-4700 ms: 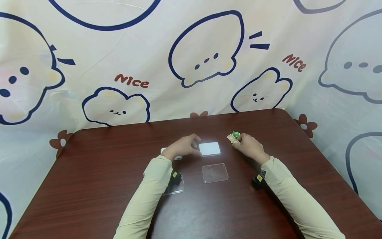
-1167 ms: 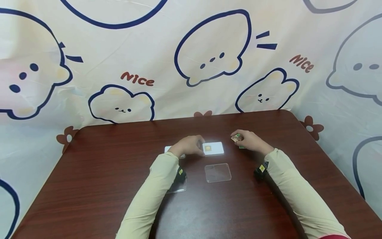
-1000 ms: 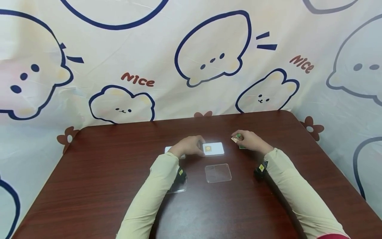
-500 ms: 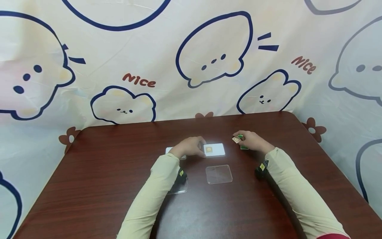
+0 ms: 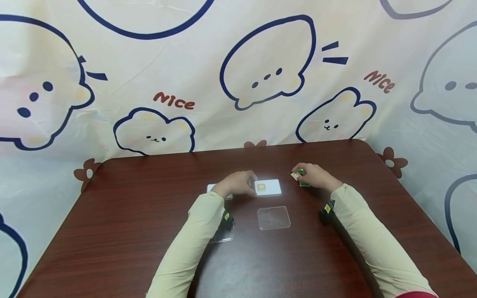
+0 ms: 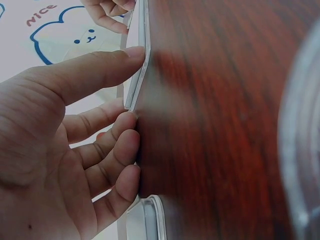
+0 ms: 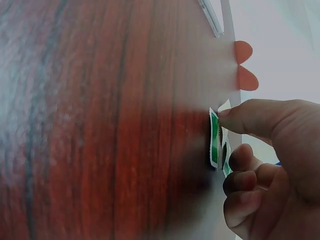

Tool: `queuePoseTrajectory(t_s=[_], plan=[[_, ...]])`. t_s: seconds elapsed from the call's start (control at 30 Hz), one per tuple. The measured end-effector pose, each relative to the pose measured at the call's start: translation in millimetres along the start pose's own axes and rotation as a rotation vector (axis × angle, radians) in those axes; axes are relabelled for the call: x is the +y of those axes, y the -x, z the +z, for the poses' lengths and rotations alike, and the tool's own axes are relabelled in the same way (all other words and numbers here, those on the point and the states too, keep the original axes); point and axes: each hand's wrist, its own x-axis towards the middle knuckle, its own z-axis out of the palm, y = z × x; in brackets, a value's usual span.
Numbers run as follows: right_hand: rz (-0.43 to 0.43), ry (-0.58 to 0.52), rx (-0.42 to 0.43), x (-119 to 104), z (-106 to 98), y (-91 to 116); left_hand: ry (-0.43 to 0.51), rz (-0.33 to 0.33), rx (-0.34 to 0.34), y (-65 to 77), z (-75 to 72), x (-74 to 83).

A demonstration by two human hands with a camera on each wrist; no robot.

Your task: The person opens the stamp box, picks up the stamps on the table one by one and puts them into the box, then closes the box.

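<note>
**White case (image 5: 273,187) steadied and cream slip (image 5: 295,176) pinched at a dark wooden table (image 5: 123,219)**

The left end of the white case is held lightly by a person's left hand (image 5: 237,183), the thumb set at the near corner and a fingertip at the far one; in the left wrist view, the thumb is seen laid on the case's clear edge, with the other fingers bent loosely. A square yellowish slip (image 5: 261,187) is placed flat on the left part of the case, close to that hand.

To the right of the case, and apart from it, the cream slip is pinched between the thumb and fingers of the right hand (image 5: 314,175). A green slip (image 5: 300,170) is seen at the fingertips, and a second green slip (image 5: 304,185) is partly covered by the hand. How many slips are gripped cannot be told, as they are overlapped by one another.

A second white case (image 5: 211,187) is partly hidden behind the left wrist. In front of the first, a clear plastic piece (image 5: 273,218) is laid flat on the table, while another clear piece (image 5: 225,236) is partly blocked by the left sleeve (image 5: 179,248). The table is backed by a pale cloth (image 5: 205,62) printed with cartoon outlines and the word "Nice".
</note>
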Motion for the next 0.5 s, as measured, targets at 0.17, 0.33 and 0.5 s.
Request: queuePoseTrajectory(t_s=[0.17, 0.33, 0.5], plan=[[-0.009, 0.026, 0.021, 2.5, 0.2, 1.4, -0.001, -0.005, 0.002, -0.4, 0.8, 0.2], [-0.005, 0.042, 0.041, 2.7, 0.0, 3.5, -0.001, -0.007, 0.007, 0.0, 1.5, 0.9], [0.008, 0.056, 0.048, 1.2, 0.9, 4.3, 0.009, -0.009, 0.004, 0.4, 1.5, 0.6]])
